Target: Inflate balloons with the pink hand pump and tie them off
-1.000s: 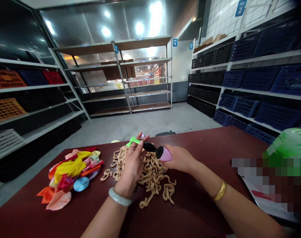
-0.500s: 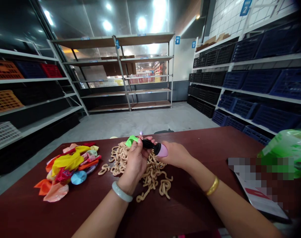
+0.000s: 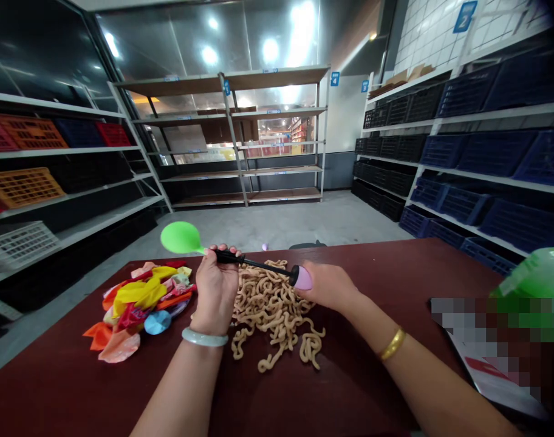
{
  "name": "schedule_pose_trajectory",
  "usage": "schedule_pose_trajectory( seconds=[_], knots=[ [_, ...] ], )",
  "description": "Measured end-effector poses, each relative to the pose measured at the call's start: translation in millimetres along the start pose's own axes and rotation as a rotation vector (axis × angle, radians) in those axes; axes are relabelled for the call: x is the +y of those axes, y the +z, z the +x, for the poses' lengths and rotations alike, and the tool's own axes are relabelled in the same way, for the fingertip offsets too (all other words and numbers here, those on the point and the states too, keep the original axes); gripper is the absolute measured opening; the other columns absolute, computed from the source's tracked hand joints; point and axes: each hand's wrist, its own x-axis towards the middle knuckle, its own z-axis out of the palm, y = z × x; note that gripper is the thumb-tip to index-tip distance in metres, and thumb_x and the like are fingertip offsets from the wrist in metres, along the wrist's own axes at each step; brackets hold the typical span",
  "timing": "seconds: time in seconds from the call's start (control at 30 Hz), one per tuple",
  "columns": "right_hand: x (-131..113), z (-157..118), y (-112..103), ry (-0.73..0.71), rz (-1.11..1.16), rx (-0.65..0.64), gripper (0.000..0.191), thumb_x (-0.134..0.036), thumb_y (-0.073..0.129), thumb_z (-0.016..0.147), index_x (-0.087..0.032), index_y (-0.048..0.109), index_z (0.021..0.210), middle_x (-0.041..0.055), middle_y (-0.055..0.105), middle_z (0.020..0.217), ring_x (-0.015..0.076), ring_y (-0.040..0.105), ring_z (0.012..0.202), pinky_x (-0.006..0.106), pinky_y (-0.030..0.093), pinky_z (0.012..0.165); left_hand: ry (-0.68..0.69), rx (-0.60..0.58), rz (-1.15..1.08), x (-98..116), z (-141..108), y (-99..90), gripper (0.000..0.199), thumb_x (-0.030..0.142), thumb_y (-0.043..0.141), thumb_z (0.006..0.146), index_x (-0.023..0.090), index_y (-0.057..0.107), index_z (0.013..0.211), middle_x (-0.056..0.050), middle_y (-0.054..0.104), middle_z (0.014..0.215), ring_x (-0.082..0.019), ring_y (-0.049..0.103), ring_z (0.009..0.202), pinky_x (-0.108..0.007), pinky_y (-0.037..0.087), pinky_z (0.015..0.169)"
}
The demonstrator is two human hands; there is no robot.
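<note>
My left hand (image 3: 217,282) is closed round the black barrel of a hand pump (image 3: 229,257), holding the neck of a green balloon (image 3: 180,237) at its nozzle. The balloon is partly inflated and round. My right hand (image 3: 327,284) grips the pump's purple handle (image 3: 304,278), with the thin black rod drawn out between the hands. Beneath them a heap of beige, curly strands (image 3: 277,303) lies on the dark red table (image 3: 372,388). Left of my left hand is a pile of limp, colourful balloons (image 3: 140,294).
A green and clear plastic bag (image 3: 532,273) and a flat, partly blurred object (image 3: 500,376) lie at the table's right side. Beyond the table stand metal shelves (image 3: 277,170), with crates (image 3: 26,187) on the side racks. A small purple ball (image 3: 265,247) shows past the far edge.
My left hand has moved left, away from my right, and the pump's rod now shows between them. The green balloon has swelled from limp to round. The view has shifted slightly.
</note>
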Motion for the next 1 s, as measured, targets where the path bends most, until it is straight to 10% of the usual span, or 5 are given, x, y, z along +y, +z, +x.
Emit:
schedule_pose_trajectory(
  seconds=[0.47,1.0],
  knots=[
    [-23,-9,-4,0.065,0.119,-0.007,0.042,-0.057,0.057,0.076,-0.022,0.055,0.099,0.0072,0.070,0.087,0.0265,0.067,0.079,0.030,0.037,0.060,-0.191,-0.215,-0.008,-57,-68,28.1,0.018,0.033,0.069,0.082,0.020,0.058,0.084,-0.001,0.057,0.083,-0.013,0.057,0.076,-0.029,0.047,0.080],
    [-18,-12,-12,-0.032,0.552,-0.039,0.045,-0.047,0.070,0.071,-0.025,0.060,0.109,0.0023,0.071,0.096,0.0198,0.064,0.079,0.025,0.038,0.061,-0.272,-0.373,0.066,-30,-68,37.4,0.021,0.025,0.063,0.087,0.020,0.060,0.107,-0.006,0.063,0.092,-0.019,0.062,0.086,-0.037,0.049,0.083]
  ],
)
